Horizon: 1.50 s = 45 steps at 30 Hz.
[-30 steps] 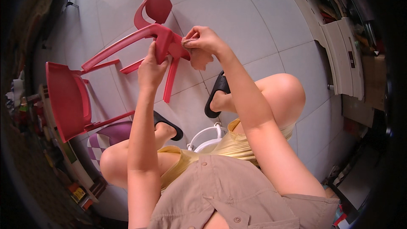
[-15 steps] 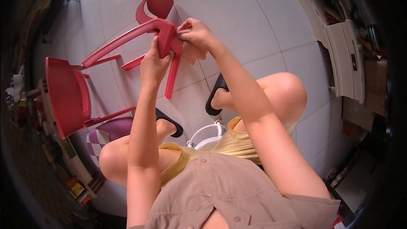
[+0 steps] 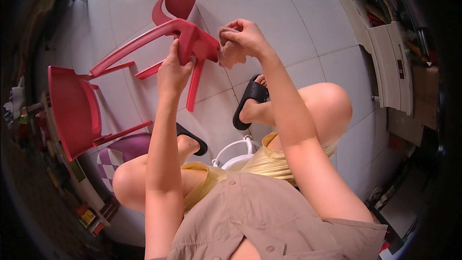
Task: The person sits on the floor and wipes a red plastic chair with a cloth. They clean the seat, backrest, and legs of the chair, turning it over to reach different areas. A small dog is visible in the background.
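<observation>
My left hand (image 3: 174, 71) is closed around a corner of a red plastic chair part (image 3: 190, 38), thumb pressed against its near side. From that corner a long red bar runs off to the left and a leg points down. In my right hand (image 3: 248, 39) a damp-looking pinkish-brown cloth (image 3: 232, 54) is bunched, its lower end hanging beside the flat red end of the part. A red backrest (image 3: 180, 0) rises just beyond, and a wider red chair back (image 3: 74, 110) stands at the left. How these red pieces join is partly hidden.
Between my knees is a white bucket (image 3: 237, 162) with a raised handle. A purple and white checked seat (image 3: 126, 148) is by my left knee. Cluttered shelving (image 3: 91, 188) lines the left, and a white drawer unit (image 3: 391, 67) stands at the right. Pale tiles cover the floor.
My right hand has moved right with the cloth, off the corner, uncovering the flat red end. The left hand keeps its grip. My right foot shows more of its slipper.
</observation>
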Motion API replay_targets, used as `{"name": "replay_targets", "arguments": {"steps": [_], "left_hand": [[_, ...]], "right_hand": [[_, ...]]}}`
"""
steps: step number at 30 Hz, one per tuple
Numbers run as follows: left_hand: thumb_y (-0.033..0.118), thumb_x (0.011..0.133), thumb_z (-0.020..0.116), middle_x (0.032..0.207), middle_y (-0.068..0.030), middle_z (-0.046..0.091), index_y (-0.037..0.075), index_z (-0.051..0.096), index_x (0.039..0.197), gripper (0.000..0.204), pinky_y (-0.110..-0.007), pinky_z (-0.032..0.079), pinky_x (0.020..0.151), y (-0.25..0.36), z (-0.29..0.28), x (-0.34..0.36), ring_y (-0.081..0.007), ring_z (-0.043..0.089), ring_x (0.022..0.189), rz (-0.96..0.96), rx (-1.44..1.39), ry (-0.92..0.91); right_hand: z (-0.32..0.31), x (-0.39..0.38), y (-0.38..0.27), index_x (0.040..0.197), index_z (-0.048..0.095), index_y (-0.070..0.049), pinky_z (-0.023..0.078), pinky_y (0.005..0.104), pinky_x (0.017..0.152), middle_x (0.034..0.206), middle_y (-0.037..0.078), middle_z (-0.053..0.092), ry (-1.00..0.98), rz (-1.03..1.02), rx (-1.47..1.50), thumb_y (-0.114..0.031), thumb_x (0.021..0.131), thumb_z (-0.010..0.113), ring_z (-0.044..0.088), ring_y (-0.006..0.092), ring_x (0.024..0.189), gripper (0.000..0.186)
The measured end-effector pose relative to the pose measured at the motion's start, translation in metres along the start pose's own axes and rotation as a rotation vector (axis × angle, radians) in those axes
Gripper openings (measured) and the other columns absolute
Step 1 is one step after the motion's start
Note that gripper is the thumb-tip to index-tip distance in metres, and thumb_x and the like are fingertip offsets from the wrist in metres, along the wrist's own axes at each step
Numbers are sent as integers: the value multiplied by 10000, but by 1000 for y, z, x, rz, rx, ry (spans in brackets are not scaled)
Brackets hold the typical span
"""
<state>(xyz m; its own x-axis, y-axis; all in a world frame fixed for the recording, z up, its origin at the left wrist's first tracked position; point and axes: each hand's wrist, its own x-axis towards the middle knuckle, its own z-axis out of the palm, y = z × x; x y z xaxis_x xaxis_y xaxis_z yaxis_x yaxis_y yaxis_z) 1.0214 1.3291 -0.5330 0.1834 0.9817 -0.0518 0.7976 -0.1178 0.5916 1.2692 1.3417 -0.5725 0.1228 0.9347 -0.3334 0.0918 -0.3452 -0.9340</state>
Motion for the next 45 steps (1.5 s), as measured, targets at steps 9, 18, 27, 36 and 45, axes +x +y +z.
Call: {"name": "replay_targets", "arguments": {"steps": [9,18,27,36,45], "left_hand": [[312,901,699,1064,-202,730,166,454,1482,648,-496,554,799,0,0,-7,-409,707,959,9,-46,-2],[355,891,695,1044,-187,737,182,481,1449,623,-496,558,790,3,1,-5,-401,714,925,-13,36,40],[292,782,724,1081,-143,741,238,521,1436,687,-447,559,844,-8,-18,-4,-351,708,992,24,25,-122],[116,738,678,1111,-129,709,190,589,1345,619,-435,515,905,-21,-62,-25,-333,652,1040,144,250,-248],[292,897,464,886,-34,657,110,639,833,260,-384,376,966,-58,-24,-18,-250,583,915,275,246,221]], "right_hand": [[38,2,-35,996,729,-5,564,331,798,938,112,755,-41,-75,-188,-174,793,817,704,181,873,278],[42,3,-24,1044,730,9,568,326,811,985,102,751,-61,-58,44,-148,843,810,698,163,902,267],[3,-16,-5,982,742,27,564,303,746,874,94,756,-205,26,-64,-107,781,842,704,149,801,262],[43,-49,-80,981,781,-14,549,314,795,976,73,675,-147,-312,-137,-183,837,814,674,139,860,225],[115,-50,-44,927,787,-71,513,425,879,948,107,681,0,-522,-308,-183,810,792,601,301,1010,162]]}}
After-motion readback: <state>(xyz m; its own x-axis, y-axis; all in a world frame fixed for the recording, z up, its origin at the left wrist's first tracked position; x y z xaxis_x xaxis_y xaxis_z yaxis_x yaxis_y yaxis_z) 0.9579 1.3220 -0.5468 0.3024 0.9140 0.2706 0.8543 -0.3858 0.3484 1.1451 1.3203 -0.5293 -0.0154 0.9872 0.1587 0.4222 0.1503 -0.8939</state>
